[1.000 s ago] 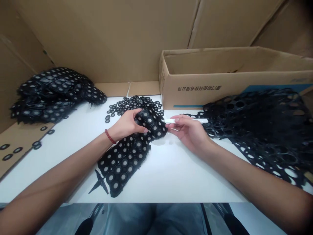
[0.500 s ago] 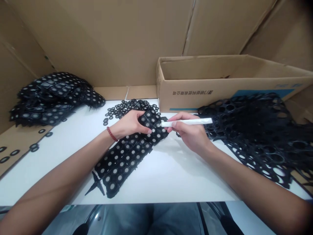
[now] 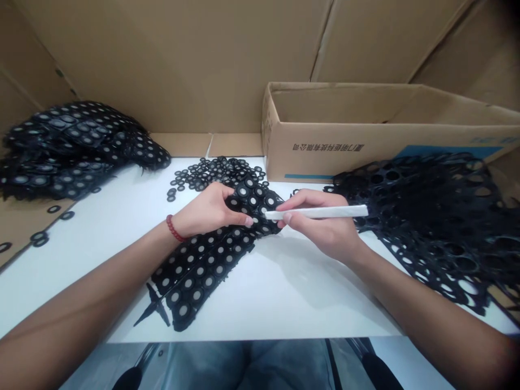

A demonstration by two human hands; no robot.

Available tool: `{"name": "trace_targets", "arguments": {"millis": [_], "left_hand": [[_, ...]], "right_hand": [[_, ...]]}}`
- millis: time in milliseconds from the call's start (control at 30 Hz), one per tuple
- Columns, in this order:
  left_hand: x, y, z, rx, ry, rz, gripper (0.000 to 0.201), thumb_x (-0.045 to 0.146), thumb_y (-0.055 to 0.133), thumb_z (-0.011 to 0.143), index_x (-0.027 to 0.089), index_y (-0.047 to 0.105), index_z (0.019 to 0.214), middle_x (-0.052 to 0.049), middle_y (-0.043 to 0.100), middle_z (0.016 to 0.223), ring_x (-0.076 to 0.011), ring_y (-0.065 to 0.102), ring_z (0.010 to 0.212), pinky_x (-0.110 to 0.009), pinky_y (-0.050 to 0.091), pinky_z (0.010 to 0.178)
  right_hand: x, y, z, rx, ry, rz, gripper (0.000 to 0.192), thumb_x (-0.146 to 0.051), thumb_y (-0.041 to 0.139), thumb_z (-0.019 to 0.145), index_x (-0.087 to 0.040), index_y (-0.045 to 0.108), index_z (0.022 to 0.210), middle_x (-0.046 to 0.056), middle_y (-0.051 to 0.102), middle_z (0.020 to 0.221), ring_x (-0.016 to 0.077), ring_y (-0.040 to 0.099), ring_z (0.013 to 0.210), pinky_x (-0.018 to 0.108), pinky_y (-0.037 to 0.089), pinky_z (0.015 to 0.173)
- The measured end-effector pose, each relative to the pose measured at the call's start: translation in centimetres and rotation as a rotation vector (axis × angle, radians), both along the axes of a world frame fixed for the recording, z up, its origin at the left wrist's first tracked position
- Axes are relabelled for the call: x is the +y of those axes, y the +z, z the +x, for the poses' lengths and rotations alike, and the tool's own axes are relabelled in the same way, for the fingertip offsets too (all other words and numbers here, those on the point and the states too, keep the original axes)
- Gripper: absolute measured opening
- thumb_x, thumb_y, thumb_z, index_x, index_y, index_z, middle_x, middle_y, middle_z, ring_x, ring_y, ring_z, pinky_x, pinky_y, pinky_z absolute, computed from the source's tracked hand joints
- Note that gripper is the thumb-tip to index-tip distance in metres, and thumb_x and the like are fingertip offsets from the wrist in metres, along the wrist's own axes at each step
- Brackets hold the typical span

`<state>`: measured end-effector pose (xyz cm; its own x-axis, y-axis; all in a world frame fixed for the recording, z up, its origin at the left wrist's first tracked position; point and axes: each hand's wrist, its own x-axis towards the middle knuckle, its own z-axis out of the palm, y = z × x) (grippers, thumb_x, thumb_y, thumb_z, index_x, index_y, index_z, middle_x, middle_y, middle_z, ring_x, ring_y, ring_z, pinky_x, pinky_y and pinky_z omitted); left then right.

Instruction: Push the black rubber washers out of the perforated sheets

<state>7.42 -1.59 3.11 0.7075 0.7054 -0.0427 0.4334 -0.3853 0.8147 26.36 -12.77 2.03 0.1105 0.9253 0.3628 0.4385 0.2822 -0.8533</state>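
Note:
A black rubbery sheet of moulded rings (image 3: 211, 260), its centres showing pale, runs slantwise over the white table. My left hand (image 3: 211, 212), with a red bead bracelet at the wrist, is closed on the sheet's far end and holds it raised. In my right hand (image 3: 325, 227) is a slim white stick-like tool (image 3: 337, 212), pinched between thumb and fingers. The tool's tip meets the sheet close to my left thumb; whether it sits inside a ring I cannot tell. Loose black rings (image 3: 221, 170) lie heaped just behind the hands.
An open cardboard box (image 3: 325, 149) stands at the back right. Before it lies a tangle of black sheet with punched-out holes (image 3: 406, 216). More ringed sheets (image 3: 81, 146) are piled at the left. Several stray rings (image 3: 38, 238) lie near the white table's (image 3: 292, 303) left edge.
The camera view has shifted slightly. The white tool has tilted to lie flatter, with its tip still at the sheet's raised end. My left hand keeps its hold.

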Motion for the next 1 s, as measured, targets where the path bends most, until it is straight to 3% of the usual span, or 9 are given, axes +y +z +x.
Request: {"name": "trace_targets", "arguments": {"millis": [267, 467, 633, 767, 867, 1000], "left_hand": [[-0.2, -0.6, 0.2, -0.009, 0.052, 0.083, 0.038, 0.043, 0.075, 0.059, 0.015, 0.05, 0.05, 0.005, 0.045, 0.047, -0.0077, 0.039, 0.046, -0.021, 0.031, 0.044], [-0.4, -1.3, 0.4, -0.049, 0.063, 0.071, 0.036, 0.044, 0.076, 0.057, 0.014, 0.057, 0.053, 0.002, 0.052, 0.05, -0.0109, 0.045, 0.048, -0.024, 0.035, 0.046], [0.1, -1.0, 0.1, -0.051, 0.027, 0.074, 0.035, 0.041, 0.077, 0.058, 0.014, 0.054, 0.052, 0.003, 0.051, 0.049, -0.0096, 0.043, 0.047, -0.023, 0.033, 0.045], [0.4, -0.8, -0.2, -0.13, -0.033, -0.117, 0.027, 0.036, 0.075, 0.063, 0.014, 0.063, 0.072, 0.0, 0.064, 0.07, -0.014, 0.056, 0.063, -0.025, 0.044, 0.06], [0.2, -0.8, -0.1, -0.18, -0.007, -0.204, 0.025, 0.036, 0.073, 0.065, 0.015, 0.06, 0.067, 0.0, 0.063, 0.069, -0.013, 0.056, 0.063, -0.025, 0.043, 0.06], [-0.2, -0.9, 0.2, -0.129, 0.047, -0.163, 0.029, 0.038, 0.074, 0.063, 0.014, 0.057, 0.063, 0.0, 0.061, 0.064, -0.0122, 0.053, 0.059, -0.024, 0.041, 0.056]], "right_hand": [[-0.5, -0.2, -0.2, -0.15, -0.096, 0.07, 0.005, -0.017, 0.062, 0.073, -0.02, 0.066, 0.071, 0.002, 0.07, 0.07, 0.0174, 0.064, 0.065, 0.028, 0.047, 0.059], [-0.6, -0.7, -0.3, -0.185, -0.027, 0.01, 0.009, -0.014, 0.061, 0.072, -0.02, 0.067, 0.07, 0.001, 0.07, 0.071, 0.0151, 0.061, 0.06, 0.026, 0.044, 0.055], [0.1, -0.8, -0.1, 0.174, 0.012, -0.124, 0.008, -0.014, 0.062, 0.069, -0.02, 0.066, 0.067, 0.0, 0.068, 0.061, 0.0162, 0.062, 0.061, 0.028, 0.046, 0.06], [0.3, -0.9, 0.3, 0.557, 0.126, -0.141, 0.008, -0.014, 0.062, 0.07, -0.02, 0.067, 0.071, 0.0, 0.067, 0.06, 0.0149, 0.063, 0.06, 0.029, 0.047, 0.064], [0.2, -0.7, 0.3, 0.625, 0.148, -0.134, 0.008, -0.013, 0.062, 0.069, -0.02, 0.067, 0.069, 0.0, 0.066, 0.06, 0.0132, 0.062, 0.057, 0.027, 0.047, 0.062], [0.0, -0.5, 0.1, 0.569, 0.12, -0.106, 0.007, -0.014, 0.062, 0.071, -0.02, 0.066, 0.071, 0.0, 0.066, 0.06, 0.0142, 0.063, 0.06, 0.029, 0.049, 0.065]]}}
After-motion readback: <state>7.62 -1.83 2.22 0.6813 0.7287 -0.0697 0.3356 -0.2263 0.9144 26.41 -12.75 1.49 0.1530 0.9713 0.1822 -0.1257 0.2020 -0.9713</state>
